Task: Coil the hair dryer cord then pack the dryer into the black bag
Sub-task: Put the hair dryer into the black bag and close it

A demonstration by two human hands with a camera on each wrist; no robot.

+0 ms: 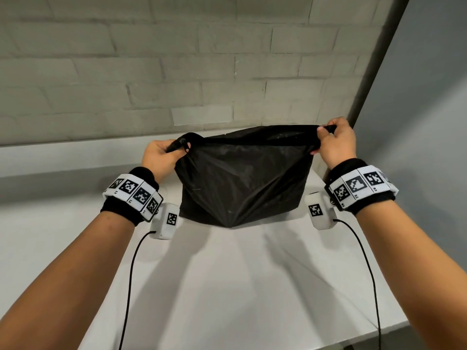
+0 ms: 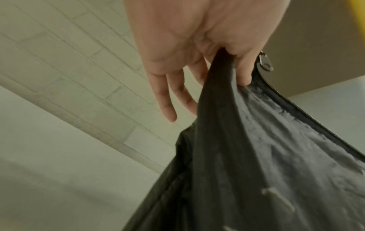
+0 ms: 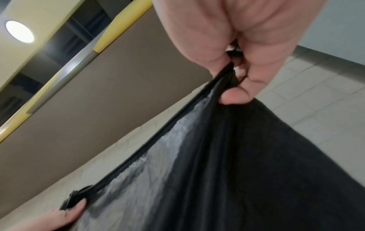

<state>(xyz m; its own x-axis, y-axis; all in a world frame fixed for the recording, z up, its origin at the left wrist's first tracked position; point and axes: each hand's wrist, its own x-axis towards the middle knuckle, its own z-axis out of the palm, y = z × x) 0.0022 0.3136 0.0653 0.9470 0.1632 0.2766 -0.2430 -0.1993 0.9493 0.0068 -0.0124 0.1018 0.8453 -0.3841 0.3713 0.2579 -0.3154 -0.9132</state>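
The black bag [image 1: 242, 173] hangs stretched between my two hands above the white table [image 1: 227, 286], and its bottom bulges down to a point near the tabletop. My left hand [image 1: 161, 152] pinches the bag's upper left corner by the zipper pull [image 2: 265, 62]. My right hand [image 1: 333, 140] pinches the upper right corner. In the left wrist view the bag [image 2: 256, 156] is held between thumb and forefinger while the other fingers [image 2: 168, 100] hang loose. In the right wrist view the fabric of the bag [image 3: 237, 156] is gripped under the thumb. The hair dryer and its cord are not visible.
A pale brick wall [image 1: 177, 72] stands close behind the table. A grey wall and a dark post [image 1: 374, 66] close off the right side. Thin black cables [image 1: 131, 274] run from the wrist cameras along both forearms.
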